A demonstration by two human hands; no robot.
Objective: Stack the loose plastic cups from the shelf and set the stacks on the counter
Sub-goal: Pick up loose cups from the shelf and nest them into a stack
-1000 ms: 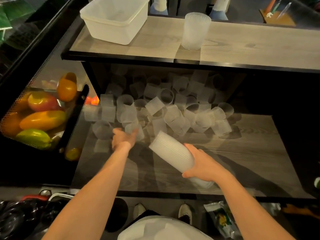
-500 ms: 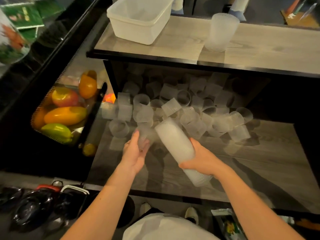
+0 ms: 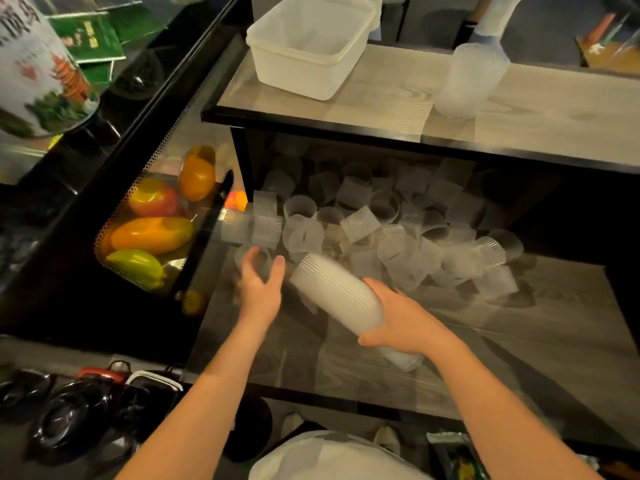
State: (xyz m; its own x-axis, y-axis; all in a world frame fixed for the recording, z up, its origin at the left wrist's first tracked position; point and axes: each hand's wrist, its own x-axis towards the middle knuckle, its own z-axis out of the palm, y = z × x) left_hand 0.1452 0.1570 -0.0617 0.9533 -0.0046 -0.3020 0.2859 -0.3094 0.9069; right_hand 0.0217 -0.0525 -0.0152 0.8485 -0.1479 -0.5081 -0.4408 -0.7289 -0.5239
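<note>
While right hand grips tilted cup stack over shelf | left hand fingers spread at blurred cup, grasp unclear | loose cups piled behind | finished stack, white tub on counter | fruit basket left

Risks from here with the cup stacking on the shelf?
1. The long stack of frosted ribbed plastic cups is tilted, held by the right hand near its base; it may slip apart.
2. The left hand reaches into the heap of loose translucent cups; neighbours could roll off the wooden shelf.
</note>
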